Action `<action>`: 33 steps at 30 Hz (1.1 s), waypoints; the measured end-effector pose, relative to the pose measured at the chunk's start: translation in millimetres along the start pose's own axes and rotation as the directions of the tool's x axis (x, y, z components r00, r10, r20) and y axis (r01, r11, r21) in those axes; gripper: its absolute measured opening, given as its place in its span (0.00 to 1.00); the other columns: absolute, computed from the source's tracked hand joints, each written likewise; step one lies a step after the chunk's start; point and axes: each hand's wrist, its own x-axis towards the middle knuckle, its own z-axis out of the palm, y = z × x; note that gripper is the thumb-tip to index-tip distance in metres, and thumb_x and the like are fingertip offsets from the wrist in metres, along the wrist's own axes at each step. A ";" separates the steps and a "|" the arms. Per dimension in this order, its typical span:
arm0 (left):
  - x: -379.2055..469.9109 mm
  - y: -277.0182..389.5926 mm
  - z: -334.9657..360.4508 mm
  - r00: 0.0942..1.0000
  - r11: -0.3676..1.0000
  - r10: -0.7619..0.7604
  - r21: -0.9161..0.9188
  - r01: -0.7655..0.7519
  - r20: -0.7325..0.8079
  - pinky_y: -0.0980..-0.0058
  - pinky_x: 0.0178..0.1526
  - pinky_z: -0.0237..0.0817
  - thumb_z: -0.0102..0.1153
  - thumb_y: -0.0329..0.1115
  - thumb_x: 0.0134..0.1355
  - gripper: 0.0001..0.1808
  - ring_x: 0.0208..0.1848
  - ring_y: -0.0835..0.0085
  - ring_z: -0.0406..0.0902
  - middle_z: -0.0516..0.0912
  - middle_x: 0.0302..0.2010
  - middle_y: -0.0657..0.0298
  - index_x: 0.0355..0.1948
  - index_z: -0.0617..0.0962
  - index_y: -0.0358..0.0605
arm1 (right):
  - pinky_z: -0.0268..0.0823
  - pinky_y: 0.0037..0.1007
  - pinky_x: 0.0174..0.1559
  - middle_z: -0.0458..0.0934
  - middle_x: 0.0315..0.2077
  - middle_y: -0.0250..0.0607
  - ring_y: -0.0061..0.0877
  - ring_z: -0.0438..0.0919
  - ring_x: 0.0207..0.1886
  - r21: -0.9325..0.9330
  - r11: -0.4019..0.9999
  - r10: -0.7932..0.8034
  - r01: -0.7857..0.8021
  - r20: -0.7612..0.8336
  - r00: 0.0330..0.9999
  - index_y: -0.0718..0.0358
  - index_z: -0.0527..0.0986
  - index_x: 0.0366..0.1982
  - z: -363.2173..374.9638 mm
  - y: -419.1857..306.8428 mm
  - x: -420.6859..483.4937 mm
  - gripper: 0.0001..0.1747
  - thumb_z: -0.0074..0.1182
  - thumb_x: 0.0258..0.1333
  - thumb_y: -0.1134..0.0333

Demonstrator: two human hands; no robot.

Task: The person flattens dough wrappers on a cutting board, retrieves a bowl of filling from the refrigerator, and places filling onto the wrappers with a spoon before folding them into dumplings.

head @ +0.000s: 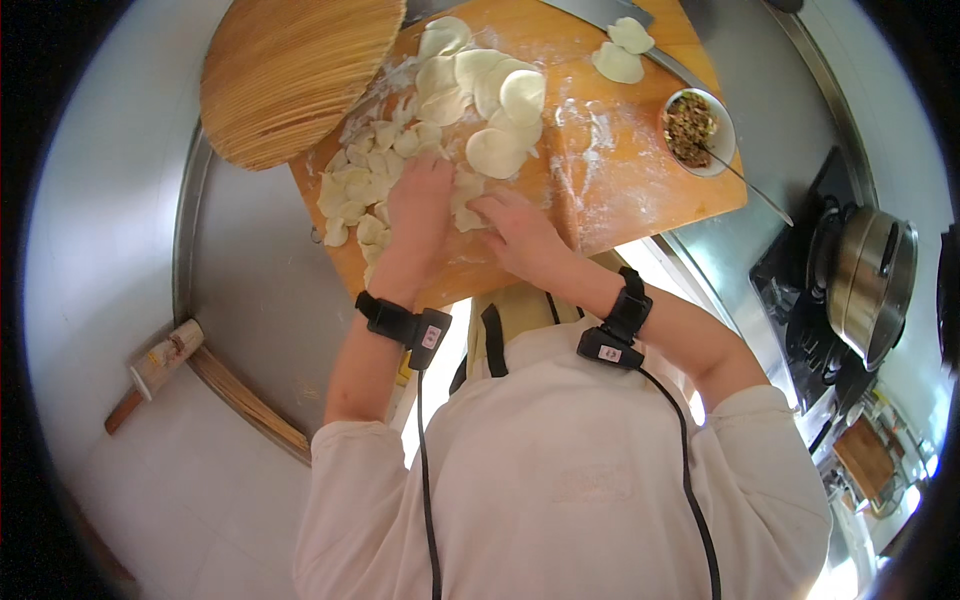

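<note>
On a floured wooden board point(645, 202), my left hand point(421, 195) reaches to the edge of a cluster of small dough pieces point(360, 184), its fingertips among them. My right hand point(517, 225) lies beside a pale, flour-dusted dough piece point(469, 214), fingers bent at its right edge; whether it grips the dough I cannot tell. Overlapping round dough wrappers point(495, 154) are spread just beyond both hands. Two more wrappers point(619, 62) lie farther right, near a cleaver point(592, 11). A bowl of chopped filling point(691, 127) stands at the board's right side with a metal spoon point(757, 195) in it.
A round ribbed wooden tray point(300, 75) overlaps the board's upper left. At the right, a steel pot point(866, 281) stands on a black stove point(795, 300). A paper-wrapped cylinder point(169, 356) lies at the left counter's edge. Black cables run from both wrist straps.
</note>
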 end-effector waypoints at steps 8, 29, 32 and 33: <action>-8.3 32.7 -26.0 0.986 0.797 -0.157 -0.596 0.099 -0.047 0.77 0.40 0.69 0.58 0.23 0.54 0.06 0.39 0.71 0.78 0.80 0.35 0.61 0.33 0.76 0.42 | 0.71 0.30 0.41 0.77 0.38 0.42 0.31 0.78 0.38 0.323 0.929 0.204 -0.183 -0.029 0.979 0.64 0.73 0.47 -58.2 9.2 -21.4 0.17 0.55 0.54 0.69; 29.6 189.1 39.1 0.891 -0.569 0.033 -0.724 0.389 0.453 0.68 0.57 0.66 0.54 0.31 0.64 0.13 0.51 0.68 0.76 0.78 0.49 0.58 0.48 0.73 0.38 | 0.66 0.26 0.31 0.75 0.26 0.43 0.27 0.74 0.27 0.034 0.997 0.079 -0.073 -0.582 0.809 0.69 0.77 0.34 -250.2 47.7 -117.7 0.07 0.48 0.57 0.80; 29.3 188.5 48.1 0.885 -0.565 -0.003 -0.731 0.383 0.466 0.69 0.56 0.67 0.54 0.32 0.64 0.12 0.51 0.69 0.76 0.78 0.49 0.59 0.47 0.73 0.39 | 0.67 0.27 0.33 0.76 0.28 0.47 0.31 0.75 0.29 -0.001 0.999 0.025 -0.035 -0.669 0.743 0.69 0.77 0.34 -256.9 43.3 -123.5 0.08 0.47 0.55 0.83; 31.4 189.8 51.9 0.879 -0.542 -0.033 -0.748 0.384 0.475 0.69 0.55 0.67 0.54 0.32 0.64 0.12 0.51 0.70 0.76 0.78 0.50 0.59 0.47 0.73 0.40 | 0.67 0.27 0.33 0.76 0.28 0.47 0.31 0.75 0.29 0.003 0.999 0.030 -0.038 -0.671 0.741 0.69 0.77 0.34 -256.6 48.2 -121.1 0.08 0.47 0.55 0.83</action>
